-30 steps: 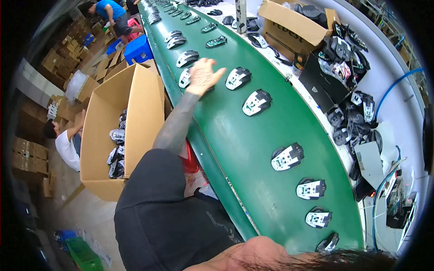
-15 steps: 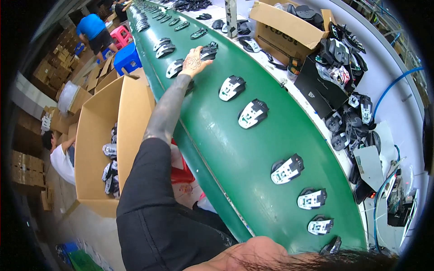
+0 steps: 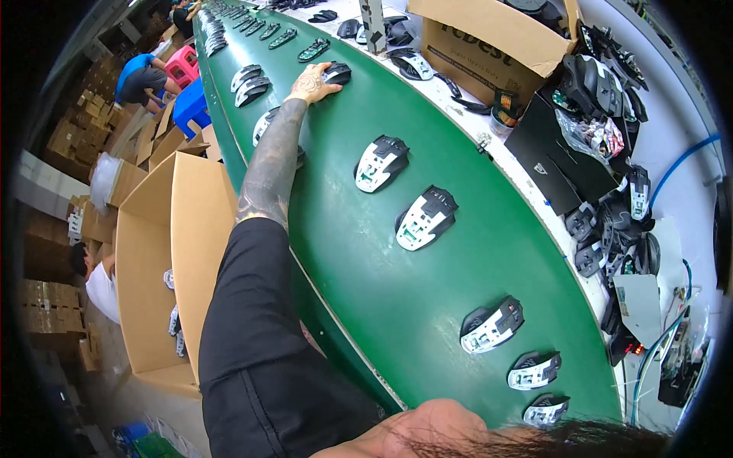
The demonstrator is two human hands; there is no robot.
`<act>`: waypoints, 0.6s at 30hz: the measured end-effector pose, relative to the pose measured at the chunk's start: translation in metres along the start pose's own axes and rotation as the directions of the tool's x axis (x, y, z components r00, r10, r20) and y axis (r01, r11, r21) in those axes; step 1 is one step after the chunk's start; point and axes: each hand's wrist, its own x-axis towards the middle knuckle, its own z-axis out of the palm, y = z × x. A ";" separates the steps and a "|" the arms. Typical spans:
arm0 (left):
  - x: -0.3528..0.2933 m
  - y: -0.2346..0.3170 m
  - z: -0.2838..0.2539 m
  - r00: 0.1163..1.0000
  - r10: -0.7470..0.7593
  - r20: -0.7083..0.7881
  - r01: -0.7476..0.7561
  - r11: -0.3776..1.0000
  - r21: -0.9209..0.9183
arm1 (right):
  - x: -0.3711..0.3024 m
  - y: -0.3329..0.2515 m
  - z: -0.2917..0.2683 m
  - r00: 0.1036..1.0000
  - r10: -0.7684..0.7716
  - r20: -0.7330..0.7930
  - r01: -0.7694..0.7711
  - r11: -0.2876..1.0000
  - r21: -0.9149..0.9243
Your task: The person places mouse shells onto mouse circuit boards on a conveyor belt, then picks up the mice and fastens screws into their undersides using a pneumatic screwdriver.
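Observation:
My left hand [image 3: 311, 84] reaches far over a green conveyor belt [image 3: 343, 259], back up and thumb to the right. Its fingers are closed on a black computer mouse [image 3: 337, 74], partly hidden by the hand. Just beyond it lies a green circuit board in a black base [image 3: 314, 50]. Nearer on the belt sit separate white-and-black mouse assemblies, among them one mouse assembly [image 3: 381, 163] and another mouse assembly [image 3: 426, 218]. A white mouse [image 3: 264, 124] lies left of my forearm, and another is mostly hidden behind it. My right hand is out of sight.
An open cardboard carton [image 3: 145, 282] with mouse parts stands left of the belt. A cardboard box [image 3: 481, 53], a black box [image 3: 561, 153] and piled mouse parts [image 3: 603, 237] line the white bench at right. A metal post [image 3: 372, 27] rises there. Other people are at far left.
The view has shifted, and the mouse assemblies in the middle appear lower. My left hand, with the black mouse, is slightly farther up the belt. The person in blue has bent lower.

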 end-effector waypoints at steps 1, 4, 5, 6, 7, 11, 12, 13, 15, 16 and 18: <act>0.000 0.001 -0.006 0.998 0.014 0.053 -0.017 0.998 0.053 | 0.000 0.001 0.002 1.000 -0.005 0.001 0.005 1.000 0.001; -0.011 0.015 -0.022 0.981 0.061 0.184 -0.080 0.992 0.099 | -0.001 0.001 0.003 1.000 -0.024 -0.005 0.024 1.000 -0.007; -0.018 0.022 -0.027 0.961 0.097 0.260 -0.125 0.987 0.096 | 0.000 -0.001 0.002 0.999 -0.030 -0.010 0.030 0.999 -0.013; -0.027 0.023 -0.031 0.950 0.139 0.278 -0.165 0.984 0.072 | 0.000 -0.001 0.002 0.999 -0.032 -0.015 0.032 0.999 -0.014; -0.031 0.021 -0.030 0.951 0.141 0.275 -0.167 0.983 0.073 | 0.000 -0.002 0.003 0.999 -0.034 -0.021 0.034 0.999 -0.016; -0.044 0.004 -0.018 0.960 0.230 0.161 -0.227 0.973 -0.037 | -0.001 0.000 0.006 0.998 -0.044 -0.038 0.044 0.999 -0.012; -0.047 0.006 -0.016 0.961 0.234 0.145 -0.225 0.971 -0.073 | -0.001 0.000 0.005 0.998 -0.048 -0.041 0.048 0.999 -0.014; -0.049 0.007 -0.017 0.963 0.236 0.127 -0.223 0.969 -0.109 | -0.002 0.001 0.006 0.998 -0.052 -0.044 0.051 0.999 -0.014; -0.045 0.013 -0.029 0.959 0.234 0.158 -0.227 0.972 -0.061 | -0.001 0.003 0.011 0.997 -0.058 -0.050 0.057 0.998 -0.013; -0.045 0.022 -0.039 0.936 0.191 0.295 -0.198 0.980 -0.006 | -0.001 0.004 0.014 0.997 -0.061 -0.054 0.061 0.998 -0.007; -0.044 0.050 -0.058 0.851 0.093 0.517 -0.133 0.990 0.040 | 0.003 0.004 0.011 0.996 -0.062 -0.059 0.063 0.998 0.019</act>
